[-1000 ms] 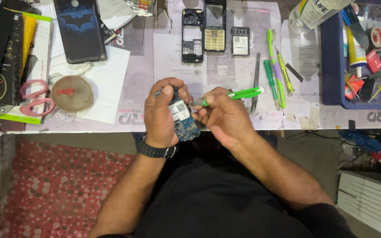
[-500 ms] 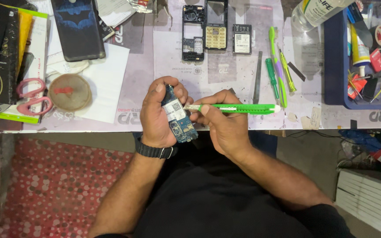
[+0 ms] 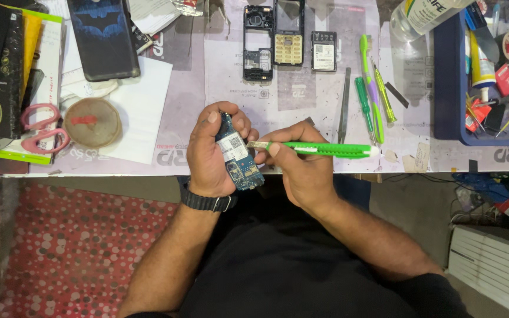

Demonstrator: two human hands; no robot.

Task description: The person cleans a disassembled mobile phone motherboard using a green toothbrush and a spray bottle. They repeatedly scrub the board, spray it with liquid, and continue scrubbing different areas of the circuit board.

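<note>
At the front edge of the bench (image 3: pixel 148 168), near its middle, a small blue circuit board (image 3: pixel 238 154) is gripped in the left hand (image 3: pixel 210 153), fingers curled tightly round its long sides, a black wristwatch (image 3: pixel 207 202) worn below. A slim green utility knife (image 3: pixel 316 149) is pinched in the closed right hand (image 3: pixel 301 168), its metal tip laid against the board's pale label. By the look of it, disassembly is already well advanced: an empty black phone frame (image 3: pixel 258 42), a keypad panel (image 3: pixel 288 41) with yellowish keys and a flat grey battery (image 3: pixel 323 51) are laid side by side toward the back edge. Work on the bare board appears unfinished, and nothing seems refitted

Right of centre, steel tweezers (image 3: pixel 344 106) and thin green and yellow plastic-handled tools (image 3: pixel 367 100) are laid out. A blue plastic tray (image 3: pixel 446 88) crammed with tubes and tools is set at the right edge. Toward the back left corner, a glossy dark smartphone (image 3: pixel 102 36) is rested on papers. Pink-handled scissors (image 3: pixel 37 129) and a round brown lid-like disc (image 3: pixel 92 122) are placed near the left edge. The bench top is covered with a worn, pale printed mat. A red dotted floor mat (image 3: pixel 72 253) is seen below
</note>
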